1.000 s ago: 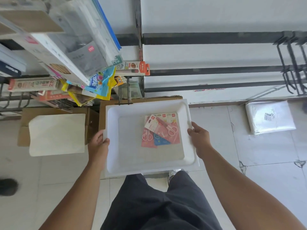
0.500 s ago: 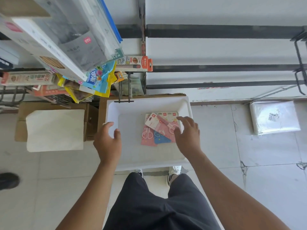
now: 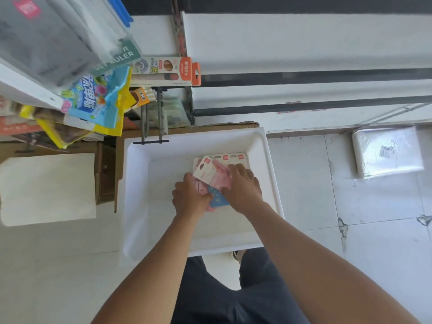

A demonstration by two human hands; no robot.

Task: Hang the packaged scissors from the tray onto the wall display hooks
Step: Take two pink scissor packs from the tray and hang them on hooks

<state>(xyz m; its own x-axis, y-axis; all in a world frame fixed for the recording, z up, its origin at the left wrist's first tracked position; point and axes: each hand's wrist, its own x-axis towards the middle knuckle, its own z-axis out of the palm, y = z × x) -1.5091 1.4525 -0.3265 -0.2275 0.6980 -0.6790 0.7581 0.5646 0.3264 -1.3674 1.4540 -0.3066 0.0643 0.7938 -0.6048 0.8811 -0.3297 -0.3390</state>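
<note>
A white tray (image 3: 268, 174) rests on a cardboard box below the wall display. Inside it lies a small pile of packaged scissors (image 3: 211, 171), pink and blue cards with white tops. My left hand (image 3: 190, 197) presses on the left side of the pile, fingers curled over a pink pack. My right hand (image 3: 243, 185) lies on the right side of the pile, with its thumb and fingers at the edges of the top pink pack. A bare double-prong black hook (image 3: 152, 127) sticks out from the wall just above the tray's far left rim.
Hanging stationery packs (image 3: 93, 99) crowd the upper left. Black wall rails (image 3: 304, 77) run across the right. A cardboard box with a white sheet (image 3: 46, 188) stands left of the tray, and a wrapped white bundle (image 3: 388, 150) lies on the tiled floor at right.
The tray was set down on the box and both hands let go of its rim. They moved inward onto the pile of scissors packs; the view has also moved closer.
</note>
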